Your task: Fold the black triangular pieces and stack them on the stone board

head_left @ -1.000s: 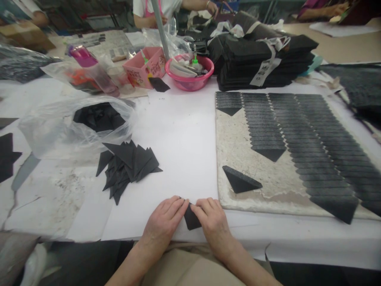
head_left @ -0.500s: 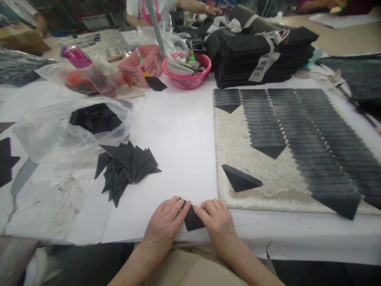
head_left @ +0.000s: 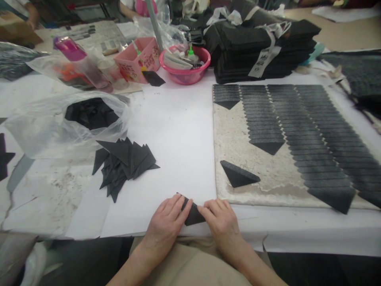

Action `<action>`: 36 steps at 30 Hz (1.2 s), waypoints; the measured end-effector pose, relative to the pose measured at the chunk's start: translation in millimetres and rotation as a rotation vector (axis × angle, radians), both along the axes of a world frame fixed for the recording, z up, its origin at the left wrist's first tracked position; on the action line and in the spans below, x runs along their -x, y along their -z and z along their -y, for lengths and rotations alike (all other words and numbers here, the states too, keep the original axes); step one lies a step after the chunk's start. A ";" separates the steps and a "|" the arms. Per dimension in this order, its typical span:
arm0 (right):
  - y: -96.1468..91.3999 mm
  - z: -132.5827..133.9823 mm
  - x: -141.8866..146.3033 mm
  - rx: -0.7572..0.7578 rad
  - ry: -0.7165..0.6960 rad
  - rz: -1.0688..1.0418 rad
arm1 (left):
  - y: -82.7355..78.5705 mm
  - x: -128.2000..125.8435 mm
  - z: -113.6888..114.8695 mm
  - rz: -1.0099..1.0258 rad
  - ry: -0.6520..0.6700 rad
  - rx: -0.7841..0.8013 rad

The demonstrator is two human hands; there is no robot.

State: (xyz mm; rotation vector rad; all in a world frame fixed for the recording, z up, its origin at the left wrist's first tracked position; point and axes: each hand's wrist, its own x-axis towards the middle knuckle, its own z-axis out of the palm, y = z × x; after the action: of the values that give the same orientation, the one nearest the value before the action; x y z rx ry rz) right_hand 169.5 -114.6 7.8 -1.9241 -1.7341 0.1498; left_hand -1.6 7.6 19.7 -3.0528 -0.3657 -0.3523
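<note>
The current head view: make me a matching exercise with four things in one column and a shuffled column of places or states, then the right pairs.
Things
1. Pink basin
2. Heap of pointed black pieces
3. Stack of black sheets
4. Black piece at lower centre

Places or states
A. Carries a white tag with dark writing
B. Under the fingers of the left hand and right hand
C. Just right of the pink box
D. On the near side of the clear plastic bag

Pairs: 1-C, 2-D, 3-A, 4-B
</note>
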 end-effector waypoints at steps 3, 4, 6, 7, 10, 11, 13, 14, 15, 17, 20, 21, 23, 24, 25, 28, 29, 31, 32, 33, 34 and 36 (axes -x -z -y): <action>2.9 0.7 1.9 -0.022 0.014 0.002 | -0.7 -0.2 1.3 -0.013 0.007 0.003; 3.3 1.2 2.2 -0.032 0.014 0.004 | -0.6 -0.8 1.6 -0.014 0.006 0.001; 3.6 3.1 2.4 -0.045 0.014 0.006 | 0.2 -2.7 2.0 -0.004 0.002 -0.005; 3.5 4.6 2.4 -0.045 0.013 0.007 | 0.9 -3.8 2.2 0.000 0.000 -0.005; 3.8 8.9 2.7 -0.042 0.015 0.014 | 2.3 -6.5 2.0 0.024 0.033 0.015; 4.2 9.6 3.3 -0.048 0.020 0.017 | 2.2 -6.8 1.6 0.030 0.049 0.026; 5.6 8.8 5.2 -0.069 0.029 0.022 | 1.2 -6.2 0.2 0.037 0.069 0.046; 6.3 7.2 6.3 -0.077 0.031 0.023 | 0.4 -5.4 -0.7 0.034 0.070 0.052; 6.9 4.9 7.4 -0.078 0.032 0.024 | -0.4 -4.5 -1.8 0.028 0.065 0.055; 7.4 -0.4 8.8 -0.067 0.029 0.021 | -1.8 -2.8 -3.6 0.020 0.054 0.051; 6.4 -4.9 7.3 -0.061 0.021 0.008 | -2.3 -2.5 -3.8 0.006 0.039 0.049; 5.8 -4.5 5.9 -0.059 0.008 -0.001 | -2.2 -3.2 -3.1 0.004 0.033 0.048; 4.5 -0.9 2.4 -0.044 -0.023 -0.025 | -2.0 -5.2 -0.7 -0.011 0.014 0.052; 4.1 1.8 0.7 -0.031 -0.034 -0.039 | -1.8 -6.3 0.5 -0.015 0.007 0.054; 3.8 4.7 -0.6 -0.018 -0.042 -0.054 | -1.7 -7.3 1.6 -0.015 0.006 0.052; 4.3 11.5 -2.0 -0.010 -0.029 -0.080 | -1.1 -8.8 3.2 0.007 0.035 0.034; 4.7 12.7 -1.8 -0.012 -0.023 -0.083 | -0.9 -8.7 3.5 0.013 0.045 0.031; 5.5 13.5 -0.7 -0.019 -0.010 -0.081 | -0.7 -8.1 4.3 0.001 0.047 0.045; 5.6 13.5 -0.3 -0.022 -0.004 -0.077 | -0.6 -7.8 5.1 -0.008 0.042 0.056; 5.5 13.5 0.1 -0.022 -0.002 -0.074 | -0.5 -7.4 6.3 -0.015 0.036 0.063; 5.2 13.7 0.1 -0.020 -0.002 -0.072 | -0.3 -7.2 7.7 -0.020 0.028 0.066; 4.4 14.9 -0.4 -0.014 -0.009 -0.077 | 0.2 -7.4 10.8 -0.020 0.012 0.060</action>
State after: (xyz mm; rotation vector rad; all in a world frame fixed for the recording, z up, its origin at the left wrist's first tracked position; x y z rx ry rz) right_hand 169.9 -129.4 3.4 -1.8760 -1.6892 0.2115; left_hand 5.8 -3.2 19.4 -3.1164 -0.3631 -0.3164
